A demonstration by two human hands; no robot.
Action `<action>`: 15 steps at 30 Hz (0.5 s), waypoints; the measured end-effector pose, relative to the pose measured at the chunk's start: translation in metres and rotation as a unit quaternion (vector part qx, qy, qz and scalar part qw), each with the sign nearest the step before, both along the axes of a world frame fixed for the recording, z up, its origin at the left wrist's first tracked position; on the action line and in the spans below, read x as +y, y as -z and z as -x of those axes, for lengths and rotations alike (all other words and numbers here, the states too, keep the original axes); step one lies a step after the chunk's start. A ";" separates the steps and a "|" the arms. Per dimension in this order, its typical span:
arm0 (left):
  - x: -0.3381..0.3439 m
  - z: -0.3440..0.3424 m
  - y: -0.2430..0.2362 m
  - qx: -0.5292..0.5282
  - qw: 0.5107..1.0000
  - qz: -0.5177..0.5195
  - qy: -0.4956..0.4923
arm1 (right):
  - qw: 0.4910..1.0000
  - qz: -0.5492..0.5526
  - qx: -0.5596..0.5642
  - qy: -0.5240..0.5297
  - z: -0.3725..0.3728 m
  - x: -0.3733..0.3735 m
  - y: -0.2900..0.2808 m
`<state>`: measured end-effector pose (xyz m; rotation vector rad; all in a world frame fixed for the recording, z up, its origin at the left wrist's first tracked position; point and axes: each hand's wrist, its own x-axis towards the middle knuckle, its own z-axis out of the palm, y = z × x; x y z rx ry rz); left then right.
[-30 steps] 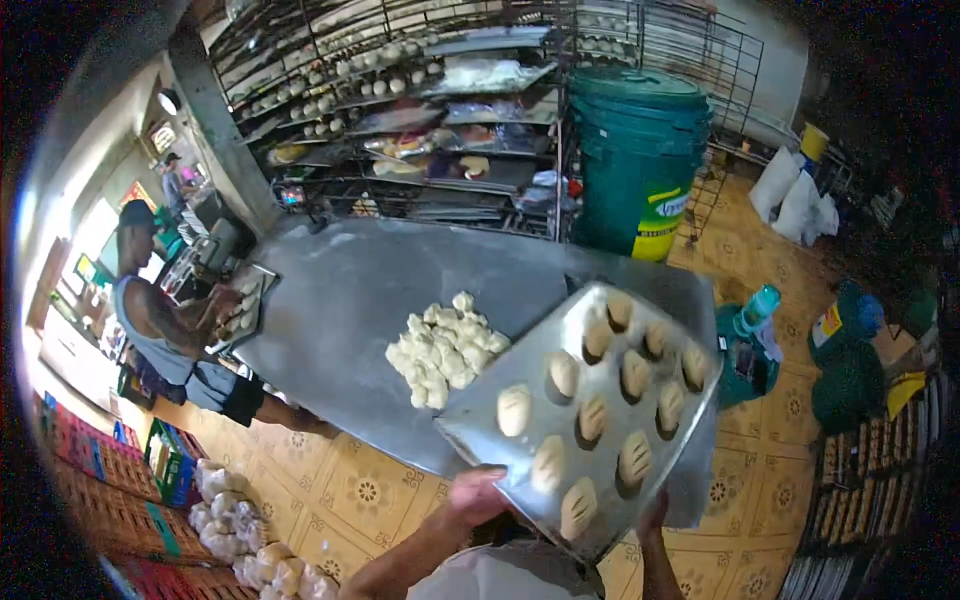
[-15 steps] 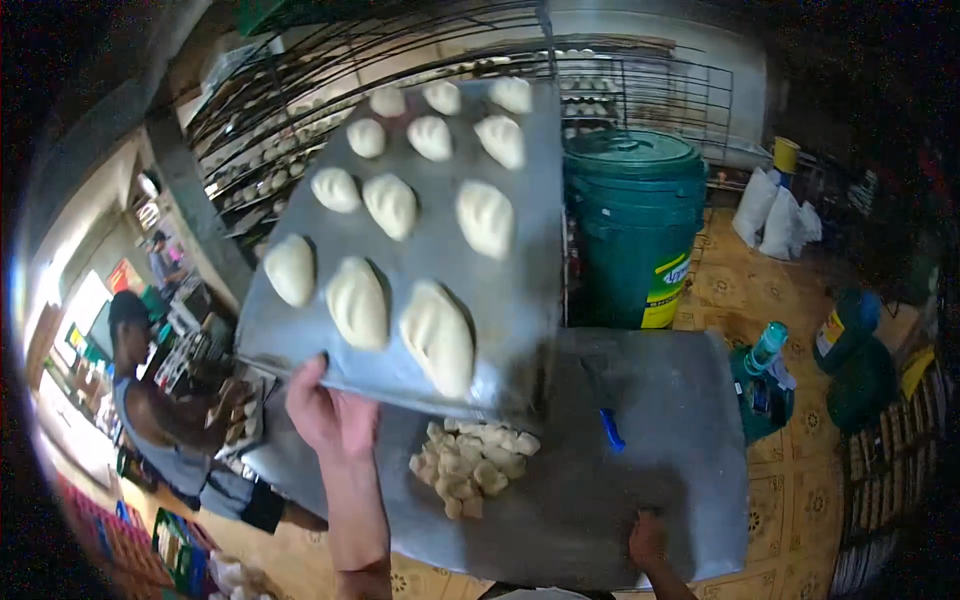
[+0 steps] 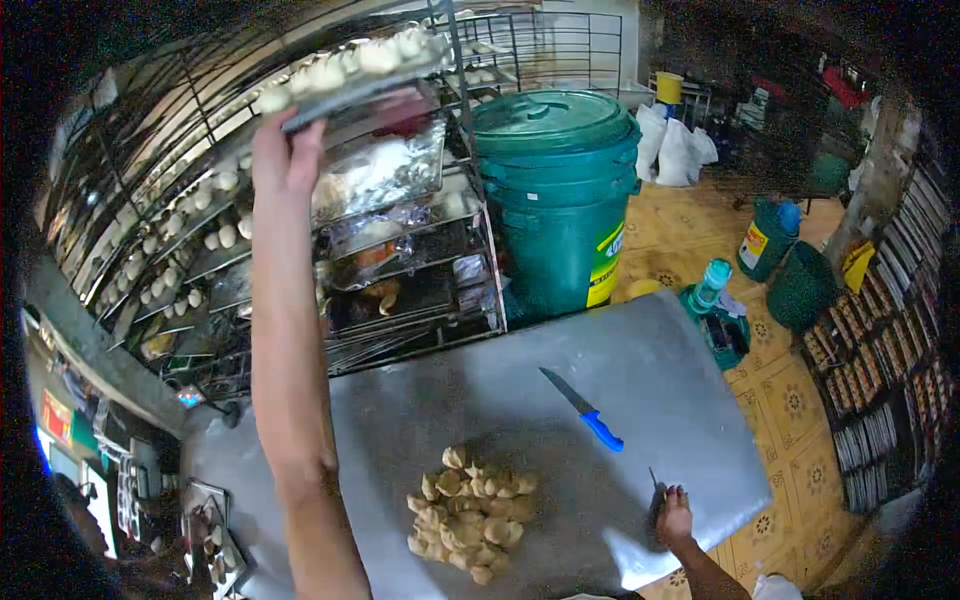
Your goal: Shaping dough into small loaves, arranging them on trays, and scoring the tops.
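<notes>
Left hand and right hand were bare, left arm bare past elbow, pale shirt sliver at bottom.

I count two hands of my own, one left hand and one right hand; one tray in my left; one table; one blue-handled knife; one thin dark tool at my right; one heap of dough pieces, too crowded for me to number; one big green lidded bin; one yellow bucket; at least two white sacks; one teal bottle
</notes>
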<state>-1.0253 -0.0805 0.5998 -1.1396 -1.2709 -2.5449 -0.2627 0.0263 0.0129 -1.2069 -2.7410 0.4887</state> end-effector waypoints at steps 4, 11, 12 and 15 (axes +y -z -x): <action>0.066 0.096 -0.021 -0.070 0.997 0.022 0.028 | 1.000 -0.014 -0.004 0.016 0.000 0.003 0.022; 0.064 0.097 0.012 -0.012 0.966 -0.119 0.230 | 0.998 -0.059 -0.024 0.005 -0.007 -0.003 0.057; 0.062 0.042 0.037 -0.024 0.975 -0.092 0.199 | 0.998 -0.039 -0.049 0.020 -0.012 -0.002 0.055; 0.050 -0.127 0.154 -0.149 0.975 0.143 0.077 | 0.996 0.018 -0.028 0.081 0.005 -0.004 -0.032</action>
